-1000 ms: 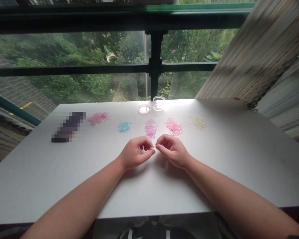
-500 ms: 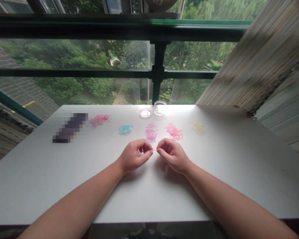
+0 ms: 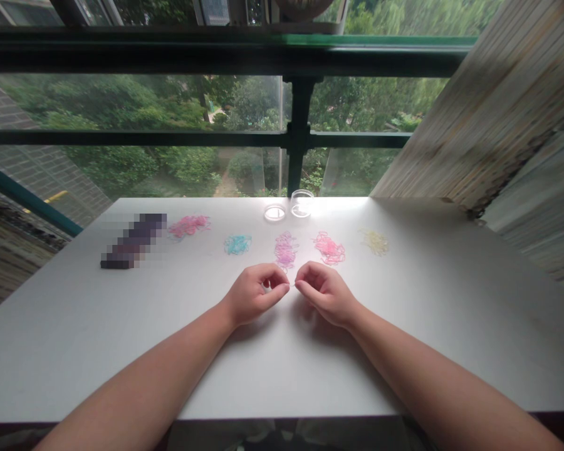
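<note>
My left hand (image 3: 257,293) and my right hand (image 3: 328,293) meet fingertip to fingertip above the white table (image 3: 282,369), both in a pinch. A thin, pale rubber band (image 3: 292,285) spans the narrow gap between them; most of it is hidden by the fingers. Just beyond the fingertips lies a pile of purple rubber bands (image 3: 286,249). To its right are a coral-pink pile (image 3: 329,248) and a yellow pile (image 3: 375,242). On its left sit a blue pile (image 3: 237,244) and a deeper pink pile (image 3: 189,227).
Close to the window, a clear round container (image 3: 302,205) stands beside a clear round lid (image 3: 275,213). A dark, pixelated object (image 3: 138,241) lies at the left. Green window bars (image 3: 301,138) rise behind the table, with a striped curtain (image 3: 455,119) on the right.
Both hands stay almost in place, still pinching. The bit of rubber band showing between the fingertips looks thinner and fainter than before. The piles have not moved.
</note>
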The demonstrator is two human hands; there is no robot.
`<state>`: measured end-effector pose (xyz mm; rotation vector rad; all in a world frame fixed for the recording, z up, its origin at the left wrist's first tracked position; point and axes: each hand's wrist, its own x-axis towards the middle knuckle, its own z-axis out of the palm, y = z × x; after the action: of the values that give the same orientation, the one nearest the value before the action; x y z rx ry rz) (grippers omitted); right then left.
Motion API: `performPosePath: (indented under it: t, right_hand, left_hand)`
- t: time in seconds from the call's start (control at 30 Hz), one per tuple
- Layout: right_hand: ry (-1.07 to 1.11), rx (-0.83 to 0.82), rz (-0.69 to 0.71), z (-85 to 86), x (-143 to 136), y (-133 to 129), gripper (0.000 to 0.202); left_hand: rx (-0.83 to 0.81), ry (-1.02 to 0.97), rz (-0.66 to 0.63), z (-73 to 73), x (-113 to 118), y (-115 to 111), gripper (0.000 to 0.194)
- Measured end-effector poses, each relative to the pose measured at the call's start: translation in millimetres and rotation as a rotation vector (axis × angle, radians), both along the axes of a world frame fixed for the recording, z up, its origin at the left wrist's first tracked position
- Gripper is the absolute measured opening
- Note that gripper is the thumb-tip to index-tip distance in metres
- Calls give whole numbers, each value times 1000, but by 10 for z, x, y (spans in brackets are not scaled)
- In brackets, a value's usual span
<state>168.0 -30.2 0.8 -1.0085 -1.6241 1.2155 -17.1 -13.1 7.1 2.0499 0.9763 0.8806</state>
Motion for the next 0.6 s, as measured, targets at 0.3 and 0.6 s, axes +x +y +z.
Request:
performPosePath:
  t: [0.3,0.6]
  right_hand:
    - [-12,-17,38,-32,11,8,6]
    - [-31,-21,57,-42,23,15,5]
  left_hand:
    - [22,-1,11,10,-8,14,10]
    - [15,10,3,0,-12,24,10]
